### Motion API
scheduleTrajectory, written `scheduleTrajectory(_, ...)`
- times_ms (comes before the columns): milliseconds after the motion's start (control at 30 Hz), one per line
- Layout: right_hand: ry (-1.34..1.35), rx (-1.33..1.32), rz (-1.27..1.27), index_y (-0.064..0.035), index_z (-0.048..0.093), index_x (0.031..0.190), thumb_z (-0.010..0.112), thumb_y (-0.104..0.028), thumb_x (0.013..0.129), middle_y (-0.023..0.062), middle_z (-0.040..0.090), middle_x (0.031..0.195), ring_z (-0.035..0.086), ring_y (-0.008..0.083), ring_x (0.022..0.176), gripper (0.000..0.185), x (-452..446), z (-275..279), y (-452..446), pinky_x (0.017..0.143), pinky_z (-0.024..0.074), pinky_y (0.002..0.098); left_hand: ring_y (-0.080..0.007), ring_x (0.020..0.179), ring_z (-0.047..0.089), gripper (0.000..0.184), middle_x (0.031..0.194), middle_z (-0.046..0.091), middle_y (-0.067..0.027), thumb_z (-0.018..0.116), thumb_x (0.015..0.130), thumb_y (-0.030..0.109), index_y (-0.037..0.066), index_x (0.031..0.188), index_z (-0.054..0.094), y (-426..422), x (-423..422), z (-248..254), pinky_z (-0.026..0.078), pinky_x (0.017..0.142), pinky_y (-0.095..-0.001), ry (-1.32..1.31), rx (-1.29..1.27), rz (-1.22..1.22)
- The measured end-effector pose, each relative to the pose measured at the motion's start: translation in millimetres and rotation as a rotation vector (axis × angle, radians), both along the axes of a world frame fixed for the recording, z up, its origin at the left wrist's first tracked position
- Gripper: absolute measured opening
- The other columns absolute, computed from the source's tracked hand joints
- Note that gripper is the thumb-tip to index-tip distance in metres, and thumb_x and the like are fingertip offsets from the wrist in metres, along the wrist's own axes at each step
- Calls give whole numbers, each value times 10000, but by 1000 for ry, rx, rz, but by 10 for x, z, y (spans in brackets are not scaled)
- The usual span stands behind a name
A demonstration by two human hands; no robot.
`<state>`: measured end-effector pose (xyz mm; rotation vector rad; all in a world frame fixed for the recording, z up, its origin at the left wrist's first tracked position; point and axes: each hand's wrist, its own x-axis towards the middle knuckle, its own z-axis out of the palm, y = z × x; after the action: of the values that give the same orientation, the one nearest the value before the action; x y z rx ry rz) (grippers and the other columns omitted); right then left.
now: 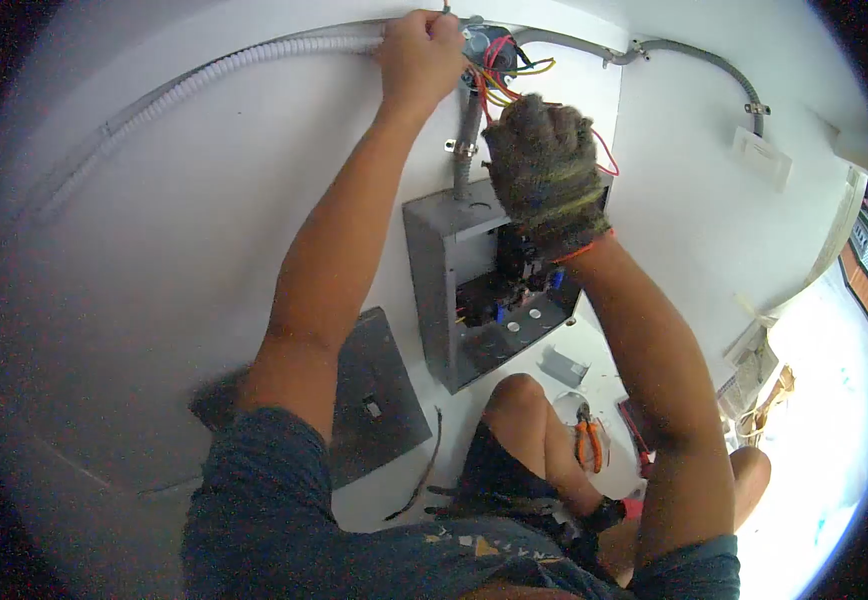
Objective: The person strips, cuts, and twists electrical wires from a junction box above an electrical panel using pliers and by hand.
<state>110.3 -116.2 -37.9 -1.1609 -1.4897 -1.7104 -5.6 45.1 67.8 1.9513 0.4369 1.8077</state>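
Bare left hand (422, 62), fingers narrowed, was at the left side of the grey metal junction box (474, 42), high on the white wall (254, 150); couldn't tell on what. Dark-knit-gloved right hand (546, 165) was curled by the box's red and yellow insulated wires (495, 86); grip hidden.

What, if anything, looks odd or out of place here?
Two things: the right hand is gloved while the left hand is bare, a mismatch; and coloured wires stick out loosely from the open junction box on the wall.
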Motion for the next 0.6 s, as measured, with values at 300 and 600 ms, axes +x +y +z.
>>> scheduleTrajectory(300,21,-95,-17,-69,708,983,656,-192,835,166,709,982,673,321,1022,199,232,1074,-495,916,526,468,-164,651,718,251,844,753,-125,671,942,169,-9,1116,698,-550,111,-337,578,663,-310,-107,275,43)
scheduleTrajectory(600,-245,-411,-121,-75,712,971,667,-211,822,153,712,940,698,323,910,207,165,1389,-503,823,556,446,-239,866,742,240,966,751,-152,659,950,151,-4,1125,712,-447,30,-351,575,779,-349,84,539,73)
